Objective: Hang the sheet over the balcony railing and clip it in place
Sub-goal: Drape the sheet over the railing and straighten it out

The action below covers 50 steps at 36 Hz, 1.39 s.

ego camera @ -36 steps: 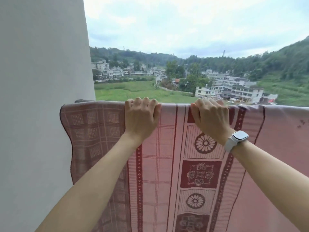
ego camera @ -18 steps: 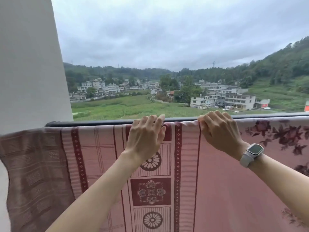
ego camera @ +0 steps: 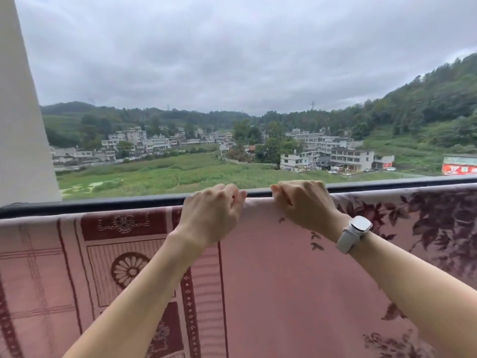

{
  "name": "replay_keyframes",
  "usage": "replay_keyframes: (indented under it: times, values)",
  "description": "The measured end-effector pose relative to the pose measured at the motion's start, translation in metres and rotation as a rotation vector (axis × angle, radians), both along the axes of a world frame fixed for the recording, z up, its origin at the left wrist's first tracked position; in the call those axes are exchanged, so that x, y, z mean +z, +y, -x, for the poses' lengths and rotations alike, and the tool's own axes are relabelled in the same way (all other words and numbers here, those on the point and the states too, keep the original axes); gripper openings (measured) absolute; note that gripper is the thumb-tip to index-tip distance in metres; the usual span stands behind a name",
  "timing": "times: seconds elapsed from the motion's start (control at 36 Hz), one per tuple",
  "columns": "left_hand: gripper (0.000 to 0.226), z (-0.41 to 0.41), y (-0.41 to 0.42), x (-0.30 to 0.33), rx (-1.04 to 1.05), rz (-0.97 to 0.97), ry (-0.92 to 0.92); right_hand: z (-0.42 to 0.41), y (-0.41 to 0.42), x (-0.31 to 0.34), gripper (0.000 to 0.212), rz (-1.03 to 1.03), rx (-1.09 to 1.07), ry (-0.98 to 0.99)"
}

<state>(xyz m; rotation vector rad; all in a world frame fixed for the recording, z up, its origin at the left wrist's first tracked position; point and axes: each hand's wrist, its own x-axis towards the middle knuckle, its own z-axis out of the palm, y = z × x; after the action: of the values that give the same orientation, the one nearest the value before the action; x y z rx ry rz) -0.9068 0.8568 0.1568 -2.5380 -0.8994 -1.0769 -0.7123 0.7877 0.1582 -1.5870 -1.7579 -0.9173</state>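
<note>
**A:** Both hands are up at the top edge of the sheet (ego camera: 271,267). My left hand (ego camera: 211,215) has its fingers curled, pinching the cloth at its upper hem, knuckles facing me. My right hand (ego camera: 304,202) does the same just beside it, fingertips hooked over the hem, with a narrow gap of bare hem between the two.

**B:** Where does the sheet sit against the railing?

**A:** It hangs on my side of the dark railing (ego camera: 103,202), its top edge running just under the bar across the whole frame. To the left of my hands the bar shows bare above the cloth; to the right it also shows above the hem. I cannot tell whether any cloth goes over the far side.

**B:** What does the fabric look like?

**A:** Pink. The left part carries dark red bands, squares and round flower medallions; the middle is plain; the right part has dark leaf and blossom prints.

**B:** Anything else near you?

**A:** A white watch (ego camera: 355,233) on my right wrist, face up. A pale wall (ego camera: 20,125) rises at the left edge, meeting the railing's end. Beyond the bar lie a green field (ego camera: 167,174), white buildings (ego camera: 335,156), wooded hills and a grey overcast sky.
</note>
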Motion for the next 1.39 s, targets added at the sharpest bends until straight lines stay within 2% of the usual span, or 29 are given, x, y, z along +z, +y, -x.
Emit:
replay_keyframes:
  times: [0.06, 0.14, 0.25, 0.28, 0.33, 0.39, 0.42, 0.5, 0.56, 0.61, 0.72, 0.83, 0.97, 1.03, 1.11, 1.19, 1.28, 1.33, 1.39]
  values:
    - [0.038, -0.035, -0.016, -0.007, -0.088, -0.108, 0.01, -0.03, -0.018, -0.014, 0.04, -0.139, -0.069, -0.03]
    - [0.036, -0.084, -0.03, -0.015, -0.062, -0.208, 0.078, -0.084, -0.042, -0.026, 0.043, -0.189, -0.167, 0.0]
    - [0.052, -0.124, -0.028, -0.01, 0.034, -0.094, 0.103, -0.125, -0.055, -0.021, 0.045, -0.159, -0.273, 0.027]
    - [0.054, -0.132, -0.024, -0.003, 0.063, -0.023, 0.146, -0.129, -0.051, -0.015, 0.047, -0.099, -0.304, 0.022]
    - [0.047, -0.145, -0.019, 0.014, 0.118, 0.168, 0.243, -0.136, -0.041, 0.0, 0.047, 0.163, -0.293, -0.008]
    - [0.042, -0.161, -0.02, 0.024, 0.1, 0.322, 0.295, -0.143, -0.035, 0.014, 0.047, 0.417, -0.199, 0.134]
    - [0.045, -0.171, -0.024, 0.024, 0.072, 0.333, 0.311, -0.148, -0.035, 0.019, 0.049, 0.469, -0.138, 0.21]
    - [0.047, -0.207, -0.045, 0.012, -0.031, 0.138, 0.189, -0.175, -0.053, 0.019, 0.057, 0.315, -0.061, 0.183]
    - [0.047, -0.231, -0.064, 0.002, -0.055, -0.056, 0.034, -0.206, -0.075, 0.008, 0.055, 0.105, -0.121, 0.096]
    - [0.042, -0.259, -0.08, -0.007, -0.087, -0.186, -0.042, -0.243, -0.098, -0.004, 0.051, -0.047, -0.188, 0.048]
    - [0.035, -0.318, -0.107, -0.013, -0.121, -0.271, -0.02, -0.322, -0.131, -0.018, 0.046, -0.139, -0.249, 0.015]
    - [0.042, -0.381, -0.131, -0.017, -0.198, -0.261, 0.057, -0.391, -0.154, -0.022, 0.043, -0.191, -0.323, 0.043]
    - [0.036, -0.443, -0.161, -0.019, -0.097, -0.272, 0.147, -0.459, -0.189, -0.028, 0.04, -0.209, -0.388, 0.115]
    - [0.037, -0.463, -0.17, -0.02, -0.084, -0.288, 0.157, -0.479, -0.198, -0.028, 0.042, -0.181, -0.404, 0.108]
    - [0.047, -0.486, -0.171, -0.017, -0.106, -0.209, 0.131, -0.493, -0.198, -0.019, 0.052, -0.092, -0.422, 0.079]
    - [0.063, -0.501, -0.165, -0.005, -0.037, -0.026, 0.148, -0.505, -0.191, -0.001, 0.067, 0.206, -0.446, 0.0]
    - [0.066, -0.514, -0.165, 0.009, 0.045, 0.176, 0.253, -0.518, -0.185, 0.014, 0.059, 0.485, -0.257, 0.188]
    - [0.063, -0.524, -0.172, 0.008, 0.086, 0.159, 0.226, -0.522, -0.188, 0.017, 0.056, 0.503, -0.148, 0.193]
    - [0.06, -0.539, -0.187, -0.002, 0.095, 0.008, 0.108, -0.533, -0.198, 0.013, 0.057, 0.422, -0.102, 0.085]
